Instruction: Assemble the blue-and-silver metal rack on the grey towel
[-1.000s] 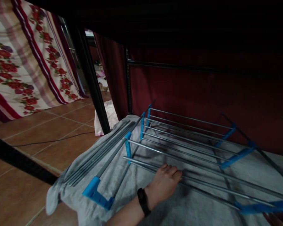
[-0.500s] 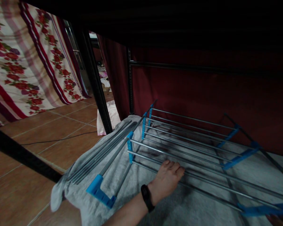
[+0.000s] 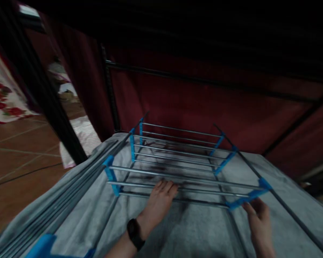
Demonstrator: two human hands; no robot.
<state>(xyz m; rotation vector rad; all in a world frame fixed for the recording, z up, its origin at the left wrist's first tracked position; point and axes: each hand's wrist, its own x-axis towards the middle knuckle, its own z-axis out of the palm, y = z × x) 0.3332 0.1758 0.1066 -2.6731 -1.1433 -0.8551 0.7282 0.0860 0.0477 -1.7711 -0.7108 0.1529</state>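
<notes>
Grey metal rod, thin and straight (image 3: 204, 191), lies crosswise in front of the person, its long axis running left to right between two blue plastic end brackets of a metal-tube rack (image 3: 177, 176). The left hand (image 3: 158, 200), with a dark band (image 3: 135, 233) on its wrist, is on the rod itself, somewhat left of its middle. Its fingers are bent over the rod and look closed on it, though their undersides are hidden. From that hand, the rod's left end lies off to the left and pokes a little past the left blue bracket (image 3: 112, 176); whether it sits in a hole there or only rests against it cannot be told.

The other end runs right and slightly nearer the person, up to the right blue bracket (image 3: 242, 201), so the right hand (image 3: 260, 224) is the nearer one to that end. It is partly open, thumb and fingers bent, touching the near side of the bracket; how firmly it grips cannot be seen. One rack bar passes above the rod and another below, nearly parallel to it. Beneath everything is grey-white fleecy cloth (image 3: 193, 233).
</notes>
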